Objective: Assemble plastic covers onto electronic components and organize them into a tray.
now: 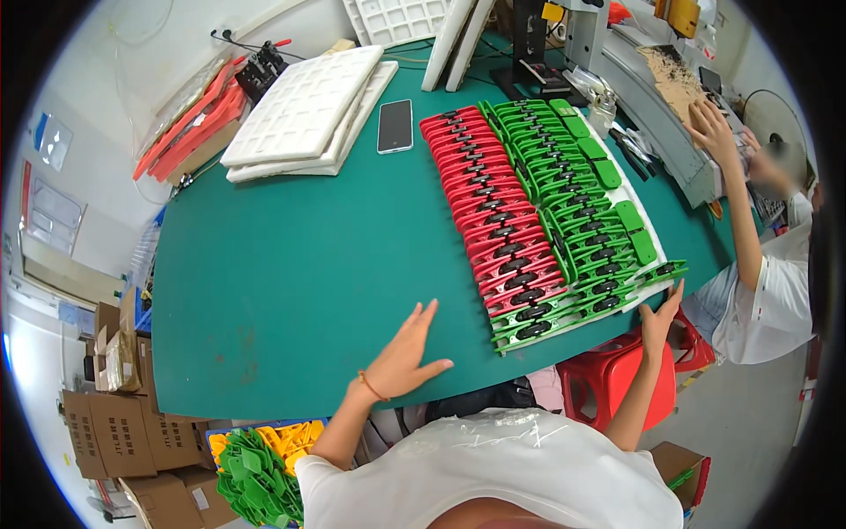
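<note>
My left hand hovers over or rests on the green table mat, with fingers spread and nothing in it. At the near right corner of a white foam tray is my right hand, thumb and forefinger apart beside the last green plastic piece; whether it touches the tray I cannot tell. On the tray stand tight rows of red plastic pieces and green plastic pieces, with black wheel-like parts along their middles. Several flat green pieces lie along the right side.
Stacked white foam trays and a phone lie farther back. A machine stands at right, where another person's hand is at work. Below are a red stool, a bin of green and yellow parts and cartons.
</note>
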The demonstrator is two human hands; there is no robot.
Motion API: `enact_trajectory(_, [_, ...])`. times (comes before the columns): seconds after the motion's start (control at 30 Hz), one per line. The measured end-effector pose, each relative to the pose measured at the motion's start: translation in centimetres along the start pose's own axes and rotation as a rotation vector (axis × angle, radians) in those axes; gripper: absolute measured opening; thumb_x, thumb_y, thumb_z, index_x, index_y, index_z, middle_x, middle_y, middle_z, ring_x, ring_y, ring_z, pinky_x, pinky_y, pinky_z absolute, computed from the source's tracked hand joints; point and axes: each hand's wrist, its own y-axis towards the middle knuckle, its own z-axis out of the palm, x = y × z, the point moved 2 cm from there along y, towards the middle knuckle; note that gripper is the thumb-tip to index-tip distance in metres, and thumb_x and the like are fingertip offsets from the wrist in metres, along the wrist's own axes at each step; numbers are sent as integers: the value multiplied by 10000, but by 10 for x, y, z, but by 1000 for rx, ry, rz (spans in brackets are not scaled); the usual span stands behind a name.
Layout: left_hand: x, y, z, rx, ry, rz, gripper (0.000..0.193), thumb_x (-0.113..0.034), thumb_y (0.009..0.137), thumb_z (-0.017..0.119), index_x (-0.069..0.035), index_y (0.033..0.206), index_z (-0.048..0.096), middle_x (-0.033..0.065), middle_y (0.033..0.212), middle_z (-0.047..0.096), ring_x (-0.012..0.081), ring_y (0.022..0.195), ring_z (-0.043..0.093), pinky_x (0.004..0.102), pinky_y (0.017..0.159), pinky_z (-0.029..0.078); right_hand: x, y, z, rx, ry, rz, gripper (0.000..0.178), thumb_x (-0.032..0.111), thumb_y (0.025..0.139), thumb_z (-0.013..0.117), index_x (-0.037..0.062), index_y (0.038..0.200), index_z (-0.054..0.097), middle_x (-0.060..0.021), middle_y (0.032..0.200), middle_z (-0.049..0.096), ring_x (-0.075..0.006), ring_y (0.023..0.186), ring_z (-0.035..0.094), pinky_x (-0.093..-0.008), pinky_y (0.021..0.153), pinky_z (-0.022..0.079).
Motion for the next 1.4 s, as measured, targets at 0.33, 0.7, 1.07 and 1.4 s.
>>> enact_trajectory(0.33, [-9,40,44,-269,8,109,1202,-387,658,770,83,1379,-68,224,1418,280,375,1283,295,418,1060,249,-1,2,9,-55,-108,73,979,112,599,673,39,1416,139,-246,1312,380,-372,1220,346,-432,1048,202])
enact_trajectory(0.7, [-21,56,66,-246,55,-28,1392,-534,549,787,138,1335,-146,310,1402,225,420,1324,206,430,1115,108,0,7,8,-122,100,140,812,3,641,571,20,1382,239,-196,1289,436,-346,1201,380,-389,1029,255])
enact_trajectory(1.07, [-27,59,62,-292,-52,-35,1317,-427,589,795,156,1332,-122,334,1380,238,449,1305,224,428,1107,152,-23,10,-2,-161,-4,80,557,-25,732,424,-6,1288,388,-198,1121,495,-321,1060,481,-375,953,336])
enact_trajectory(1.4, [-29,60,52,-304,-130,-73,1147,-458,558,811,41,1380,186,299,1373,292,436,1286,280,422,1071,262,-32,-3,-4,-207,62,69,479,-26,757,416,-17,1236,443,-172,1036,538,-283,934,539,-345,853,409])
